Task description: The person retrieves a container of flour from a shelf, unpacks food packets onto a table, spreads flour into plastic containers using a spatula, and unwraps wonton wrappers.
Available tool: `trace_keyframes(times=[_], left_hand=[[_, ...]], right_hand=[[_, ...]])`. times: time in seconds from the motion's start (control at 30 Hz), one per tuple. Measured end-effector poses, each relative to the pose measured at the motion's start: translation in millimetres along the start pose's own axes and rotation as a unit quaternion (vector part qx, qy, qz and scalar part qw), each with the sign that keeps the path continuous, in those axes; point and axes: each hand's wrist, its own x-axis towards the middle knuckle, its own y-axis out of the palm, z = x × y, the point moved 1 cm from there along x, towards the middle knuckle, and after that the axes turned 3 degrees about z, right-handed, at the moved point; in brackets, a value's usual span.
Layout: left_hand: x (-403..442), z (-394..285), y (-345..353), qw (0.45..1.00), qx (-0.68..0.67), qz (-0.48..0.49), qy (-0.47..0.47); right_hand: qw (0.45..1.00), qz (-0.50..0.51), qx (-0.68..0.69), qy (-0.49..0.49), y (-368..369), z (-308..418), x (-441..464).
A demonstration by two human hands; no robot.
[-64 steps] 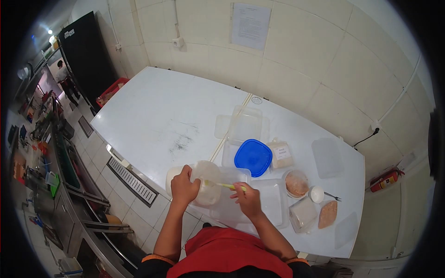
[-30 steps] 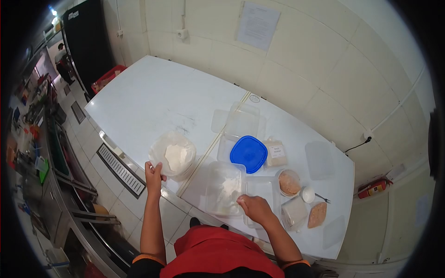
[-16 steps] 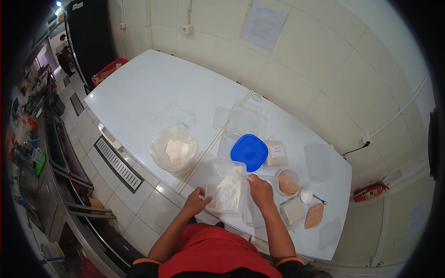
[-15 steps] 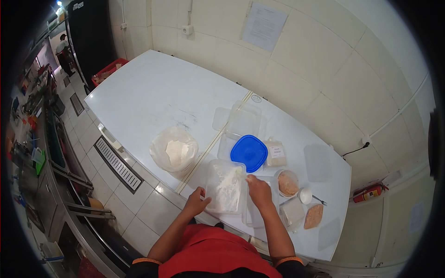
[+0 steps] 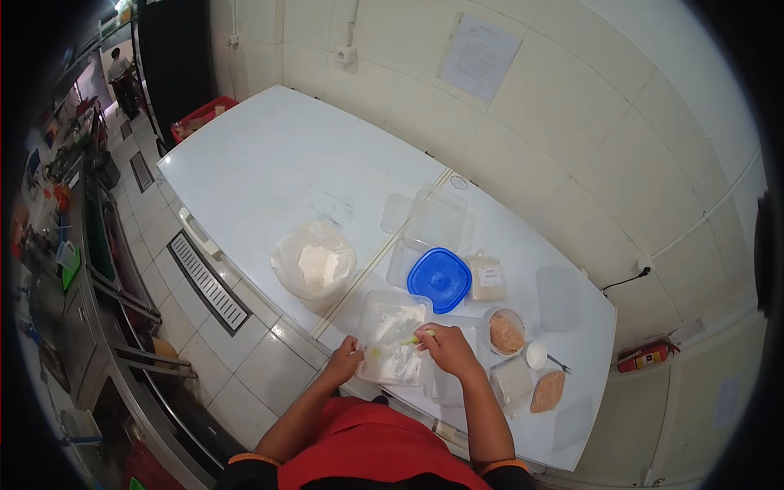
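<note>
Translucent plastic forms the container (image 5: 384,299) on the white table (image 5: 245,163), with white powder (image 5: 394,331) spread inside it; the right hand (image 5: 446,349) grips a light-green utensil (image 5: 408,340) over this powder, fingers closed round the handle; the left hand (image 5: 347,360) has its fingers curled at the container's left side, though whether it grips the rim I cannot tell; just beyond, to the left, stands an open bag (image 5: 314,260) of pale powder; a blue lid (image 5: 439,280) lies behind the container, beside a labelled packet (image 5: 487,278).
</note>
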Motion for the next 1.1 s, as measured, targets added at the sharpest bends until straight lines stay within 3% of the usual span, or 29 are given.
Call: trace_keyframes(times=[0.1,0.2,0.3,0.4,0.5,0.6,0.7,0.73,0.83,0.93,1.03,1.1], left_hand=[[2.0,5.2,-0.7,0.999,-0.051,0.006,-0.008],[4.7,9.9,3.6,0.998,-0.058,0.005,0.009],[8.3,30.3,10.3,0.999,-0.046,0.006,0.016],[0.5,19.9,9.7,0.998,-0.052,0.013,0.025],[-5.8,13.6,7.6,0.998,-0.057,0.028,0.008],[-9.1,-0.2,-1.9,0.996,-0.084,0.040,-0.005],[-14.1,-9.3,-12.4,0.992,-0.120,0.042,-0.009],[-14.3,-9.8,-14.9,0.991,-0.128,0.043,0.006],[-19.7,-19.4,-15.5,0.992,-0.111,0.040,0.051],[-21.6,-19.5,-8.1,0.983,-0.147,0.059,0.090],[-23.2,-21.0,-8.5,0.974,-0.198,0.068,0.085],[-23.9,-18.7,-10.0,0.975,-0.199,0.054,0.083]], right_hand=[[0.997,0.005,-0.075,0.006,-1.0,0.5,5.9],[0.956,-0.117,-0.262,0.064,5.8,9.1,20.5],[0.960,-0.091,-0.264,0.014,14.6,1.9,27.1],[0.998,0.042,-0.004,0.046,16.3,12.5,22.5],[0.948,-0.083,-0.307,-0.025,21.4,-7.0,33.3],[0.963,-0.091,-0.252,0.033,6.4,16.4,26.6],[0.998,0.050,-0.031,-0.022,-20.7,40.7,10.4],[0.991,0.131,-0.021,-0.012,-29.7,51.7,5.4],[0.971,0.222,-0.077,-0.037,-29.5,56.0,1.9],[0.982,0.107,-0.081,-0.136,-5.2,39.5,12.6],[0.988,-0.029,-0.138,-0.058,1.6,48.0,14.1],[0.987,-0.029,-0.139,-0.081,-2.2,48.9,10.2]])
